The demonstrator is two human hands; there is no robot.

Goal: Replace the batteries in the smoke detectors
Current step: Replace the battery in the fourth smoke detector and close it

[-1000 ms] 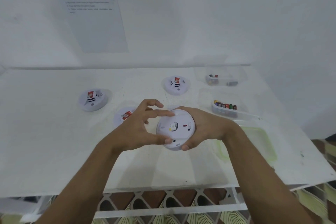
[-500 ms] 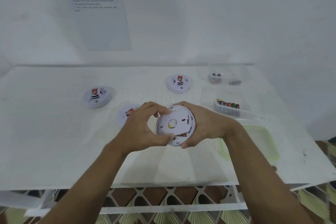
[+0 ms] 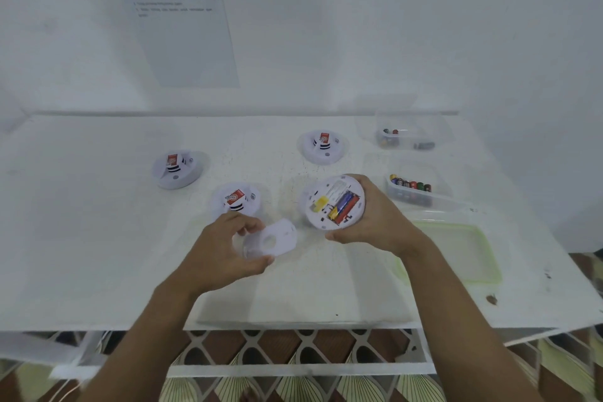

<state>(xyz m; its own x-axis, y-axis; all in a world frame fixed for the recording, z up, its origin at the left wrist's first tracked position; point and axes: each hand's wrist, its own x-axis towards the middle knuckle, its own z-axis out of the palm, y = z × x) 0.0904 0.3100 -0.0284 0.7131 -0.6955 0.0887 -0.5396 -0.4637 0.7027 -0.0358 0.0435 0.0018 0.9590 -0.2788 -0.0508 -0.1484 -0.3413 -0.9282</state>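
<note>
Cover (image 3: 270,240) off, pinched by left hand (image 3: 225,251) fingers; right hand (image 3: 375,222) fingers curl round smoke detector (image 3: 336,188), batteries (image 3: 344,204) exposed. Next: set cover down, pull batteries out.

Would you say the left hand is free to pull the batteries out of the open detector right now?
Probably not yet: the left hand grips the removed cover, though the batteries lie uncovered in the detector.
</note>
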